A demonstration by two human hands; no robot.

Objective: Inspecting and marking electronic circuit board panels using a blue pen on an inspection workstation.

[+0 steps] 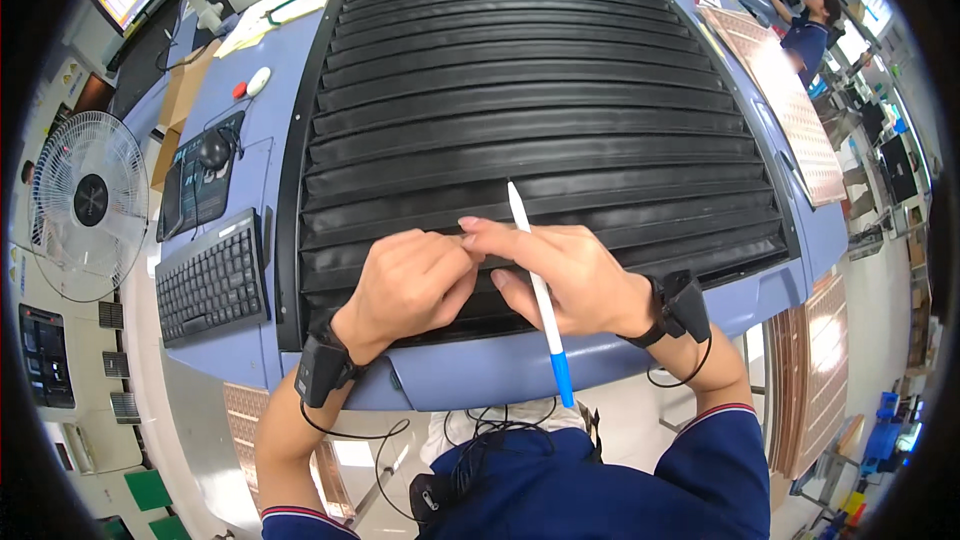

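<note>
A slim white pen (545, 308) with a blue end slants across my right hand (585, 275). Its dark tip points away from me, over black pleated bellows (510, 105), and the blue end hangs toward my body. The right fingers are closed around the pen, thumb tucked below. My left hand (410, 278) is closed, fingers curled down; whatever it may hold is hidden. The fingertips of both hands meet above the near part of the bellows. Each wrist wears a black strapped device, the left one (325, 368) and the right one (685, 308), with cables running off.
A blue-grey machine frame (470, 372) borders the bellows. On its left side lie a black keyboard (212, 278), a black mouse (215, 148) and a red button (240, 90). A white fan (90, 202) stands farther left. Copper-coloured panels (785, 100) rest at right, near another person (808, 38).
</note>
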